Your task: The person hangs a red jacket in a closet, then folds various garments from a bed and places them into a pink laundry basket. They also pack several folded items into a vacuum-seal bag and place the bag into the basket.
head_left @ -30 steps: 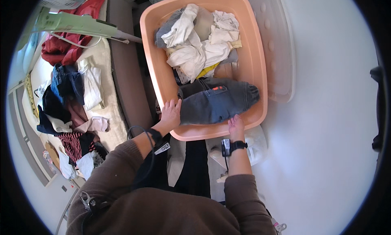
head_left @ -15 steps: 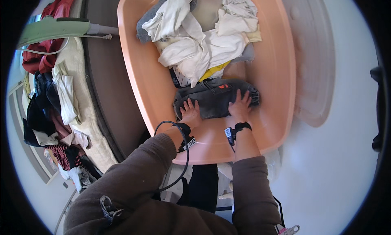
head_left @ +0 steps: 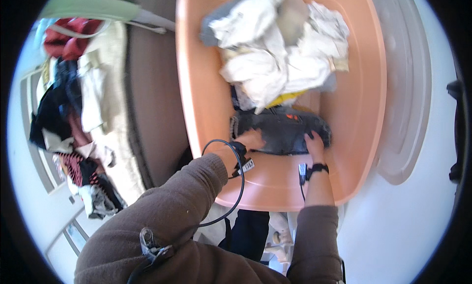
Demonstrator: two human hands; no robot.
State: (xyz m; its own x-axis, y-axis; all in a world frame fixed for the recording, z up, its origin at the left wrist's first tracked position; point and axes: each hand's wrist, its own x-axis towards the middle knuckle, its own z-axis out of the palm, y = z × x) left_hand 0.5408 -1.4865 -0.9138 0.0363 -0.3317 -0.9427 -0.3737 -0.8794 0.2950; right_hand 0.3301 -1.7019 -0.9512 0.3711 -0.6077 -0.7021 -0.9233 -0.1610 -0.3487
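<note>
A folded dark grey garment point(head_left: 282, 131) with a small orange mark lies at the near end of a big peach-coloured plastic tub point(head_left: 366, 112). My left hand point(head_left: 251, 139) is on the garment's near left part, its fingers smeared by motion. At the near right end, my right hand point(head_left: 315, 145) touches the garment with its fingers apart, and I see no grip on it. Farther in, a heap of crumpled white clothes point(head_left: 265, 62) fills the tub, with a bit of yellow cloth point(head_left: 286, 98) showing under it.
A translucent lid point(head_left: 410, 87) stands along the tub's right side. To the left is a bed-like surface point(head_left: 114, 87) with piled clothes point(head_left: 54, 112) and a pale green bar point(head_left: 91, 6) above. A looped black cable point(head_left: 242, 183) hangs by my left wrist.
The whole view has shifted, so the tub appears farther right. My left hand has turned inward over the garment. My right hand has drawn back to its near right edge.
</note>
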